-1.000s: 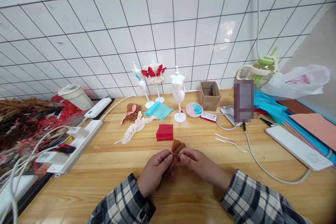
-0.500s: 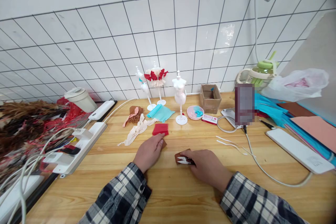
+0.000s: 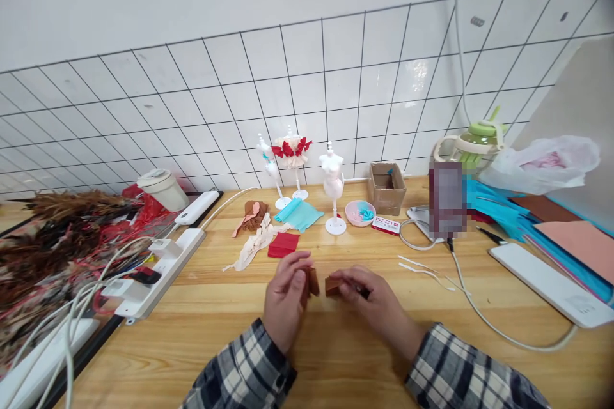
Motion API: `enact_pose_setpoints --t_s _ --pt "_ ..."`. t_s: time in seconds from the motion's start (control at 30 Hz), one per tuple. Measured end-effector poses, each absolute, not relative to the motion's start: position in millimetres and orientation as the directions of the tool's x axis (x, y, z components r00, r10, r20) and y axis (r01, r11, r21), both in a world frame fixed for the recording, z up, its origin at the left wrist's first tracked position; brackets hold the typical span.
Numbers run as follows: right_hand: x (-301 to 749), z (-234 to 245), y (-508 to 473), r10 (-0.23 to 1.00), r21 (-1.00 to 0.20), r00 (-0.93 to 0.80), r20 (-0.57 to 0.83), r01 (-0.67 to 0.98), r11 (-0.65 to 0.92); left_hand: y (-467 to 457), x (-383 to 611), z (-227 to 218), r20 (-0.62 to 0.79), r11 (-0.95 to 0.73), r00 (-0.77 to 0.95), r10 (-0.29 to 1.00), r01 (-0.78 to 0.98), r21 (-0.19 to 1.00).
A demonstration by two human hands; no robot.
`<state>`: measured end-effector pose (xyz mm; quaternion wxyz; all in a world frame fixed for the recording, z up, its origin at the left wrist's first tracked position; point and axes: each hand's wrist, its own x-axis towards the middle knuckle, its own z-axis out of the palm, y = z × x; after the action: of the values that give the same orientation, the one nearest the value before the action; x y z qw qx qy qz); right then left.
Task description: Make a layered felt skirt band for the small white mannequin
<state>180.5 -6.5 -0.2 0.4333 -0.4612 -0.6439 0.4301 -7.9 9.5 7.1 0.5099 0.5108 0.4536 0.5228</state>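
Note:
My left hand (image 3: 286,297) pinches a small brown piece of cloth (image 3: 313,282) between thumb and fingers. Just to its right, my right hand (image 3: 377,300) grips a second brown piece of cloth (image 3: 332,287) by its edge. The dark handle of the thread snips (image 3: 363,291) shows within the right hand; their blades are hidden. A gap separates the two brown pieces. Beyond my left fingers lies a red cloth piece (image 3: 283,245), flat on the wooden table. Behind it are a crumpled cream cloth strip (image 3: 255,246) and a light blue cloth (image 3: 300,214).
Three small white dress forms stand at the back, one bare (image 3: 332,182). Right of it are a pink bowl (image 3: 352,217), a cardboard box (image 3: 391,199) and a phone stand with cables. A power strip (image 3: 165,278) runs along the left; a white power bank (image 3: 551,281) lies right.
My left hand has left the red cloth, which now lies further left, and has lifted a brown piece toward my right hand. The snips' blades, visible before, are hidden now.

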Motion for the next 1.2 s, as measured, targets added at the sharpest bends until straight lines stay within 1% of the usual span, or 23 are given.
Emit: enact_pose_setpoints --t_s 0.07,0.1,0.17,0.23,0.27,0.33,0.37,0.4,0.43,0.5,0.57,0.6,0.67,0.7,0.77,0.87,0.97,1.03,1.07,1.13,1.17,1.2 --pt "168.9 2.0 -14.7 0.960 -0.978 -0.226 0.167 0.084 0.190 -0.5 5.4 1.9 0.146 -0.134 0.076 0.986 -0.145 0.980" --pt "163.0 2.3 -18.5 0.964 -0.984 -0.211 0.160 0.037 0.172 -4.1 10.8 -0.5 0.153 -0.132 0.104 0.983 -0.182 0.974" --pt "153.5 2.1 -23.9 0.978 -0.992 -0.166 0.129 -0.008 0.129 -8.4 17.9 -3.7 0.117 -0.081 0.164 0.980 -0.214 0.973" --pt "151.2 3.3 -25.2 0.984 -0.994 -0.145 0.103 0.007 0.105 -9.2 19.4 -4.0 0.119 -0.085 0.192 0.974 -0.175 0.981" --pt "154.2 5.1 -24.0 0.985 -0.992 -0.134 0.107 0.046 0.114 -8.2 18.2 -3.0 0.141 -0.117 0.197 0.970 -0.129 0.985" --pt "170.3 10.8 -17.9 0.985 -0.964 -0.074 0.155 0.208 0.167 -3.7 12.6 0.0 0.213 -0.224 0.226 0.951 0.024 0.974" --pt "183.5 14.3 -13.2 0.979 -0.924 -0.014 0.205 0.326 0.198 -0.2 8.9 1.5 0.247 -0.288 0.267 0.931 0.127 0.949" --pt "199.5 17.8 -7.7 0.963 -0.862 0.054 0.265 0.460 0.212 3.8 4.9 2.5 0.273 -0.360 0.327 0.905 0.245 0.900" --pt "217.7 21.0 -1.9 0.933 -0.775 0.122 0.339 0.599 0.203 8.0 1.1 2.9 0.287 -0.441 0.408 0.867 0.360 0.822" --pt "257.2 25.8 8.6 0.827 -0.552 0.213 0.520 0.823 0.135 15.4 -4.5 2.0 0.255 -0.558 0.548 0.797 0.505 0.659" --pt "295.6 28.2 14.5 0.743 -0.376 0.226 0.630 0.926 0.037 19.3 -6.0 0.2 0.197 -0.604 0.612 0.766 0.581 0.546" --pt "313.4 28.4 15.1 0.710 -0.317 0.253 0.657 0.947 -0.045 19.6 -5.4 -0.3 0.171 -0.614 0.627 0.760 0.607 0.505" --pt "346.5 26.2 12.2 0.627 -0.261 0.373 0.684 0.928 -0.267 17.4 -2.4 0.2 0.127 -0.623 0.642 0.756 0.647 0.440" --pt "362.0 23.4 9.5 0.592 -0.255 0.427 0.683 0.900 -0.354 15.5 -0.6 1.2 0.113 -0.620 0.639 0.761 0.665 0.415" --pt "390.6 13.8 4.0 0.607 -0.262 0.495 0.621 0.862 -0.435 11.8 2.0 4.0 0.100 -0.605 0.619 0.779 0.699 0.382" --pt "422.2 -6.2 1.9 0.658 -0.331 0.573 0.489 0.819 -0.468 9.4 3.2 7.6 0.103 -0.591 0.599 0.794 0.722 0.361" --pt "433.6 -19.4 8.7 0.690 -0.437 0.639 0.340 0.757 -0.486 10.8 2.5 8.2 0.128 -0.586 0.585 0.801 0.722 0.368" --pt "430.7 -18.6 14.4 0.670 -0.526 0.690 0.275 0.691 -0.496 12.7 1.5 6.7 0.149 -0.576 0.569 0.809 0.715 0.396" --pt "426.4 -15.2 16.4 0.637 -0.571 0.722 0.269 0.653 -0.498 13.7 0.9 5.2 0.155 -0.568 0.561 0.813 0.706 0.424" --pt "411.7 -4.2 18.0 0.519 -0.653 0.786 0.337 0.592 -0.473 15.9 -0.5 1.2 0.165 -0.529 0.530 0.832 0.666 0.526" --pt "400.9 2.1 17.4 0.447 -0.693 0.799 0.402 0.584 -0.423 17.2 -0.9 -1.1 0.169 -0.487 0.495 0.852 0.633 0.602" --pt "387.3 7.9 16.1 0.406 -0.718 0.777 0.481 0.615 -0.327 18.5 -0.9 -3.3 0.167 -0.426 0.446 0.879 0.579 0.695"
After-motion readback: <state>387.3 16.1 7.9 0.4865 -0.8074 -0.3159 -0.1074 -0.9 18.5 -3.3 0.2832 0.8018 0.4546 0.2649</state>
